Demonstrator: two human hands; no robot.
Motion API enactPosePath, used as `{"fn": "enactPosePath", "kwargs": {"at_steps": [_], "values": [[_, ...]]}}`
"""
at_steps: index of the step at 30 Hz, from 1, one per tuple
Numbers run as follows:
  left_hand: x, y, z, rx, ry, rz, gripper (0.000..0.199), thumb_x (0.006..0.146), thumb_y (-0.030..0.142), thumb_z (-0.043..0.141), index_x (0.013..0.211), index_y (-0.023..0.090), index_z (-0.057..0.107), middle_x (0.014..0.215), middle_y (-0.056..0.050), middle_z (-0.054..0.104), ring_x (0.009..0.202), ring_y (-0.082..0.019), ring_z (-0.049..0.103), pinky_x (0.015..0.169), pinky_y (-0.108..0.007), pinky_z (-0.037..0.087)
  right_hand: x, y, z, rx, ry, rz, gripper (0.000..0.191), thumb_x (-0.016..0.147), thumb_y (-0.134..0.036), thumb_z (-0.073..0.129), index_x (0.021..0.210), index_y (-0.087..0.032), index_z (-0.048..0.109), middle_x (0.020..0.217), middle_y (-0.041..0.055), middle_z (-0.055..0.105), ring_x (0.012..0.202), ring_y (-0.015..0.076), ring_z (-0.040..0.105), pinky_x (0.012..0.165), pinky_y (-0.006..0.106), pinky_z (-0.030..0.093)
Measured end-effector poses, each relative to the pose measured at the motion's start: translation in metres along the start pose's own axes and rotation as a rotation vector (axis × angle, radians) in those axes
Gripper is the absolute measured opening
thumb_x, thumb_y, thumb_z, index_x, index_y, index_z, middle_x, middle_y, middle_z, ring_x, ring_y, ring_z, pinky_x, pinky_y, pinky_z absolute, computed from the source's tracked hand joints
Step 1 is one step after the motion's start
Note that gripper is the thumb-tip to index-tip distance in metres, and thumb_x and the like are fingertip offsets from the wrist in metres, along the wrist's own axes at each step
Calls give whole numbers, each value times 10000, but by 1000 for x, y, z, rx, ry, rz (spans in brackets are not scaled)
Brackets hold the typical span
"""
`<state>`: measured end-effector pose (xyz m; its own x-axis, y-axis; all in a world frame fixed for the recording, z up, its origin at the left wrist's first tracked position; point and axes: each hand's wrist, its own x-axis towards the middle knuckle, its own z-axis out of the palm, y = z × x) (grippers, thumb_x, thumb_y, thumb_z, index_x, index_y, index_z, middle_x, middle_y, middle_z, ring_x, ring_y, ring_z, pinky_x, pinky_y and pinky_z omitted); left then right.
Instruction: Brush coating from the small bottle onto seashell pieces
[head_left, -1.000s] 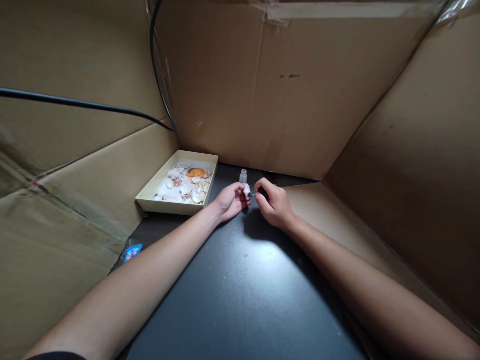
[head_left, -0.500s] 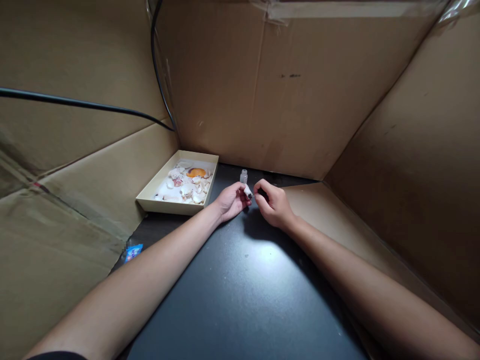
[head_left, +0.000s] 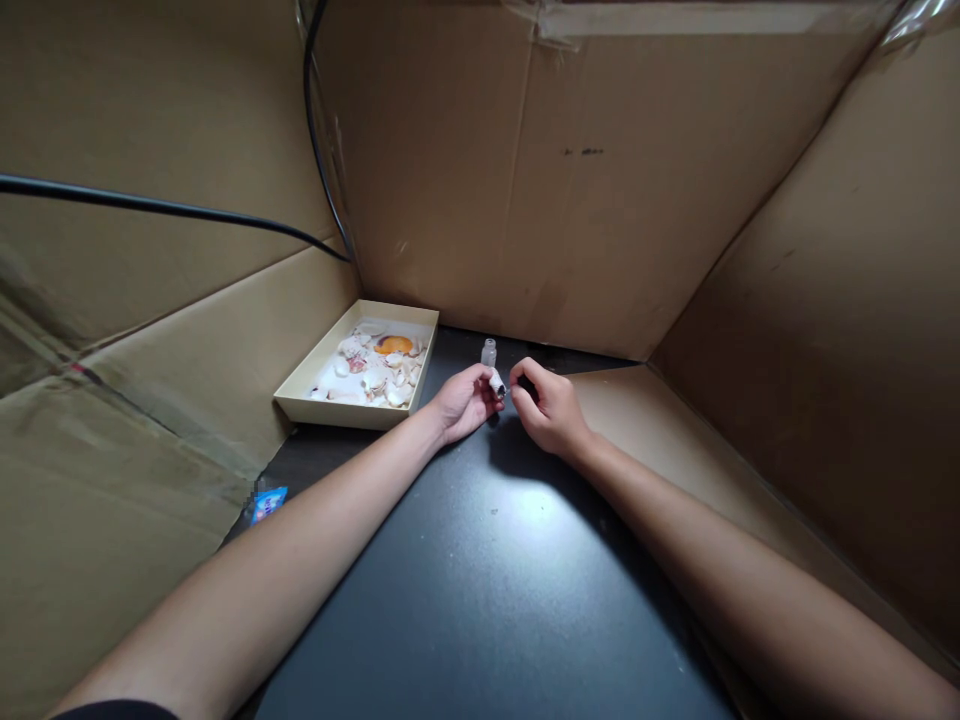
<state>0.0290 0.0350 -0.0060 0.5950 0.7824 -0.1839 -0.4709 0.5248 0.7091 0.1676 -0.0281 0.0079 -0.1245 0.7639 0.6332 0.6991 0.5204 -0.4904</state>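
Note:
Between the thumb and fingers of my left hand (head_left: 466, 403) is a small white piece (head_left: 496, 382) with a dark end, perhaps a shell. Just to its right, my right hand (head_left: 546, 402) is closed in a pinch; whatever its fingertips hold is too small to tell. A small clear bottle (head_left: 489, 351) stands upright right behind the white piece. Off to the left, a cream tray (head_left: 341, 414) holds several pale shells (head_left: 373, 380) and one orange shell (head_left: 394, 345).
Cardboard walls (head_left: 480, 180) enclose the dark table (head_left: 480, 600). A blue packet (head_left: 268, 503) lies by my left forearm. Black cable (head_left: 187, 211) crosses the upper left. A cardboard flap (head_left: 630, 400) lies right of my right hand.
The white piece has turned slightly in my left hand, so its dark end shows more. Both hands stay in nearly the same place.

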Motion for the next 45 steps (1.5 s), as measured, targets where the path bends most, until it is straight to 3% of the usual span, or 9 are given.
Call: {"fn": "enactPosePath", "kwargs": {"at_steps": [11,23,35,45], "values": [[1,0,-2,26,-34,-3,156,767,121,483,624,133,545,582,-13,520,556,-109,504,559,-237,429,1,1,-2,18,55,6,51,817,-206,457,779,-206,490,635,-31,488,554,116,409,572,244,327],[-3,2,3,-7,-8,-3,197,775,93,449,601,138,530,568,-11,521,547,-105,499,558,-235,425,-1,0,-1,-4,-22,-2,84,839,-254,477,773,-205,498,579,-44,465,509,106,394,547,234,310],[0,0,0,-8,-25,-1,152,754,107,486,615,139,538,591,-19,543,573,-119,519,611,-259,452,1,-1,-1,-27,-15,19,95,857,-252,453,776,-208,476,619,-32,481,548,118,407,575,246,317],[0,0,-2,28,-40,-19,134,758,130,495,634,138,546,584,-12,526,547,-109,501,551,-234,418,1,0,0,-16,49,38,90,870,-275,439,813,-210,466,653,-28,479,551,120,408,581,254,321]]}}
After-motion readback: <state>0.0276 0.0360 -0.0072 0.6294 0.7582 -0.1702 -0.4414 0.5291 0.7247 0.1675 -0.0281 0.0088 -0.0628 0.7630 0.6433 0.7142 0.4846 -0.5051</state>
